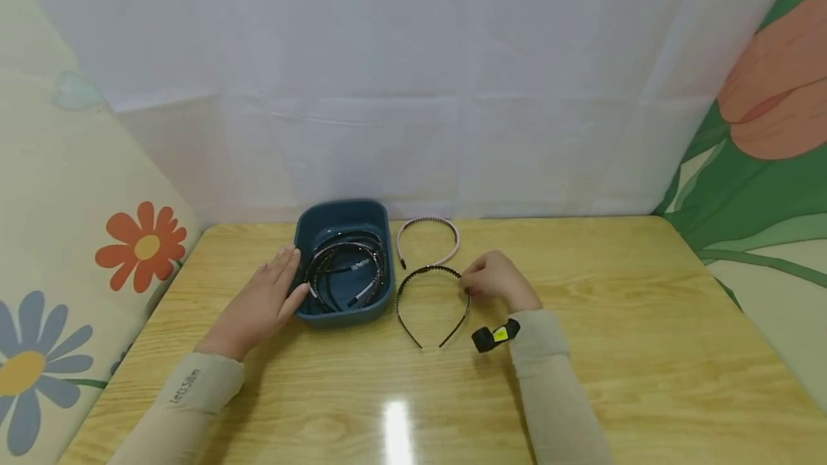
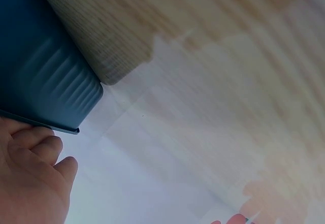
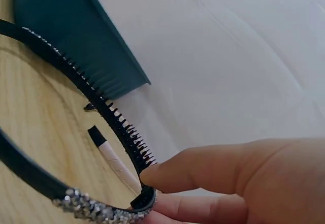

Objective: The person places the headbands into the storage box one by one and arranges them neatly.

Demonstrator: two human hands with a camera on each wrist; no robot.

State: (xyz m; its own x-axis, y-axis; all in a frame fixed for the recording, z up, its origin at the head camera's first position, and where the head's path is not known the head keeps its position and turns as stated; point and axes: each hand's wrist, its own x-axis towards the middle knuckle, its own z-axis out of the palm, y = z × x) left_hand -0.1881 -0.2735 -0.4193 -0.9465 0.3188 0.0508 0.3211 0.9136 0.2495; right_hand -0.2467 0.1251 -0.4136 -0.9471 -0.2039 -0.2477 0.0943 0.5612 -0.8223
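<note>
My left hand (image 1: pixel 261 300) rests its extended fingers against the left side of a dark blue plastic bin (image 1: pixel 345 318). In the left wrist view, its fingertips touch the bin just under the rim. Several headbands (image 1: pixel 381 275), dark with some glitter, lie overlapped inside the bin. My right hand (image 1: pixel 497 280) pinches a black toothed headband (image 3: pixel 94 94) between thumb and fingers at its right side. Silvery sparkles cover part of that band, and its two ends point toward me. Behind it on the table lies a pale pink headband (image 1: pixel 426 219) with black tips.
The bin and headbands stand on a wood-grain table (image 1: pixel 310 393). White cloth (image 1: pixel 517 92) hangs along the table's far edge. Flower-patterned panels (image 1: pixel 58 185) flank both sides. A black strap with a yellow patch (image 1: pixel 500 334) is on the right wrist.
</note>
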